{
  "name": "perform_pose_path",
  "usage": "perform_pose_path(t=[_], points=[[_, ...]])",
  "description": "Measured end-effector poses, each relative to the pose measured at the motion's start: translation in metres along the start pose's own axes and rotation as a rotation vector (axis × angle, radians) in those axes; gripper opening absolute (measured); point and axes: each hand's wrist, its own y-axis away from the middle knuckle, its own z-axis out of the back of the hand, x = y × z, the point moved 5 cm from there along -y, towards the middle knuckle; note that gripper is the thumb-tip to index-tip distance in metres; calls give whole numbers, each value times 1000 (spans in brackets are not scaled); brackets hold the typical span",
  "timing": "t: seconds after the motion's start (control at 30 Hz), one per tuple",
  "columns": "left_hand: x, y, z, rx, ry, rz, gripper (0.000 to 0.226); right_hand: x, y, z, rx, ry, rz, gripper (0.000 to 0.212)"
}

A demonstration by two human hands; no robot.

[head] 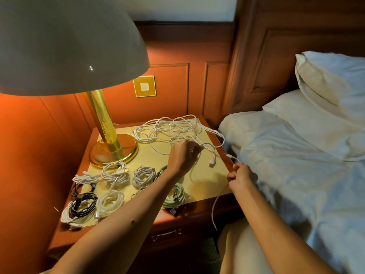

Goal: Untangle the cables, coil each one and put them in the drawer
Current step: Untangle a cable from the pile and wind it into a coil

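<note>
A wooden bedside table (197,209) with a yellow top stands beside a bed with white sheets (296,155). At the back edge of the tabletop, toward the back right corner, lies a big messy pile of white cables (167,129), all looped over each other. The left hand (182,155) reaches over the middle of the tabletop, and its fingers are curled and pinch a white cable (209,148) that comes out of the pile. A white plug on that cable lies just beside the hand, near the right edge. The right hand (240,175) is at the right edge of the tabletop, with its fingers curled tight round a thin white cable end (234,158) that sticks up from the fist, while the rest hangs down past the front edge. Along the front left part of the tabletop lie the neat coils: several white coiled cables (115,174), a black coiled cable (84,203) and a pale green coiled cable (174,196). The drawer (167,233) with a metal handle is closed under the front edge. A gold lamp with a grey shade (110,135) stands at the back left corner.
</note>
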Motion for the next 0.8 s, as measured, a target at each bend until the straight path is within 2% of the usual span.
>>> perform_pose_path(t=[0.07, 0.13, 0.23, 0.3, 0.37, 0.43, 0.5, 0.6, 0.73, 0.8], points=[[6, -3, 0, 13, 29, 91, 25, -4, -9, 3, 157, -139, -108, 26], [7, -4, -5, 77, 248, 256, 26, -6, -12, 5, 314, -160, -134, 22], [-8, 1, -22, 258, 745, 515, 41, -7, 4, 10, 498, -31, -114, 21], [-16, 4, -25, 267, 876, 564, 53, -8, 19, 17, 569, 113, -62, 14], [-20, 6, -14, 163, 748, 444, 48, -9, 33, 28, 649, 247, 15, 13], [-24, 17, 3, 58, 602, 293, 31, -13, 44, 38, 755, 313, 61, 16], [-30, 41, 18, 37, 605, 227, 17, -23, 59, 46, 869, 362, 75, 16], [-30, 91, 32, 161, 688, 301, 17, -43, 85, 57, 988, 498, 113, 13], [-17, 166, 39, 451, 614, 416, 24, -69, 116, 69, 1114, 663, 177, 17], [-10, 199, 40, 500, 646, 479, 25, -84, 131, 71, 1137, 738, 210, 18]])
